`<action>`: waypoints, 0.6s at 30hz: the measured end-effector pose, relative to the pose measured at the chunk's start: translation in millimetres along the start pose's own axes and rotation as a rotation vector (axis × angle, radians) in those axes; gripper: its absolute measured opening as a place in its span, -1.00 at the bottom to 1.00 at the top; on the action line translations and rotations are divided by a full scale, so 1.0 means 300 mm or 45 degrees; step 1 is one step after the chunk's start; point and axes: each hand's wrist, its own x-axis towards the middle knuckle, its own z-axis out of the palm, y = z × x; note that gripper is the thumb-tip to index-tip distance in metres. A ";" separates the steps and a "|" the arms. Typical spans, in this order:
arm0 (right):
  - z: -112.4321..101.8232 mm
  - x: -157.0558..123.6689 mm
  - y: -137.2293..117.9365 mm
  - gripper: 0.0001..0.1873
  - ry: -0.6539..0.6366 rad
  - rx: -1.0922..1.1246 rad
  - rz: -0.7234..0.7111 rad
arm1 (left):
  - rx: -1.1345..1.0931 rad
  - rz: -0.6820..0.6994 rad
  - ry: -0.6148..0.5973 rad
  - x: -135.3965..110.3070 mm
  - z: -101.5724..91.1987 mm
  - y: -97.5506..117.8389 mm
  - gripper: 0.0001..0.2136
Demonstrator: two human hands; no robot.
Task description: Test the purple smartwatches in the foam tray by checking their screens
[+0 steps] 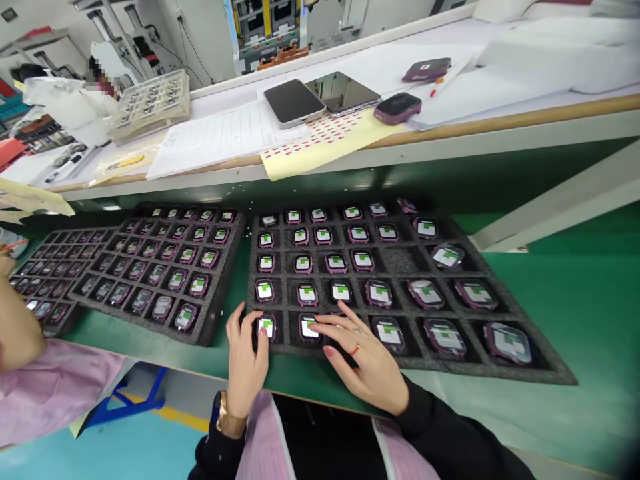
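A dark foam tray lies on the green bench, its compartments holding purple-framed smartwatch bodies with lit white-and-green screens. My left hand rests at the tray's near left corner, fingers apart around a smartwatch that sits in its compartment. Over the neighbouring compartment is my right hand, fingers stretched out, with a fingertip at the screen of another smartwatch. Neither hand lifts anything. One compartment in the middle row shows bare foam.
More foam trays of watches stand to the left, beside a co-worker's arm. The raised shelf behind carries two phones, two purple watch bodies, papers and a clear parts box. A slanted metal brace is at right.
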 end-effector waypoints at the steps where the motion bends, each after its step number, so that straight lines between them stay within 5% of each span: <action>1: -0.001 0.001 -0.004 -0.64 -0.034 -0.009 -0.006 | -0.021 -0.002 0.010 -0.001 0.001 -0.001 -0.69; 9: 0.001 0.000 -0.007 -0.59 -0.176 -0.050 -0.033 | -0.353 -0.041 0.048 -0.004 0.001 -0.035 -0.61; 18: 0.021 -0.024 0.011 -0.62 0.166 -0.051 -0.087 | -0.484 -0.145 0.046 0.015 0.000 -0.039 -0.58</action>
